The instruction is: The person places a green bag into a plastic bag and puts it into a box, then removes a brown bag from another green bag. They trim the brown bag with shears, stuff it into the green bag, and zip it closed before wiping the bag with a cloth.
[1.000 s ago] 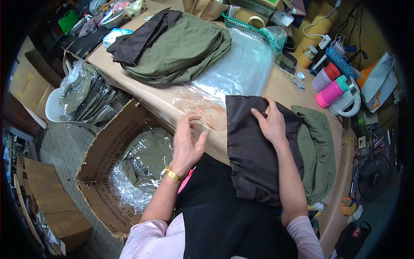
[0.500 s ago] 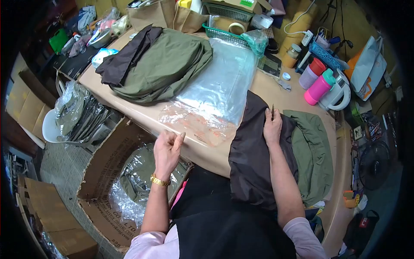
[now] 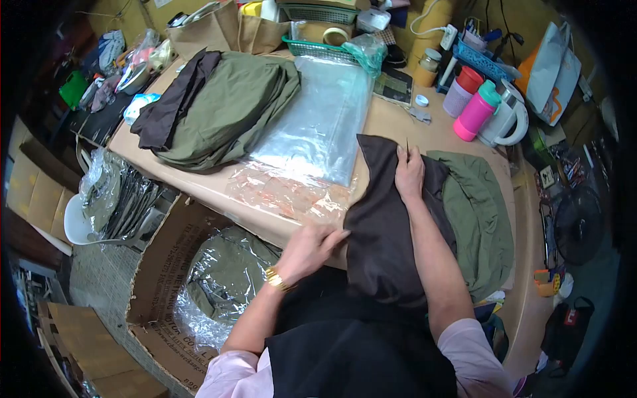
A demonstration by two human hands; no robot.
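Note:
My right hand is closed around a thin pointed tool; only its dark tip shows, and its kind is hidden. That hand rests on a dark brown cloth, which hangs over the table's front edge. My left hand, with a gold-coloured watch or bracelet at the wrist, reaches to the cloth's left edge. Its fingers are partly stretched, slightly blurred, with nothing visible in them. Right of the brown cloth, partly beneath it, lies olive green fabric.
Clear plastic bags lie mid-table beside a pile of olive garments. Below, a cardboard box holds plastic-wrapped garments, near a white tub. A pink bottle and kettle stand at back right.
My left hand has moved right, from over the table's front edge to the brown cloth's left edge, its fingers loosening. My right hand stays on the cloth. The view has shifted slightly.

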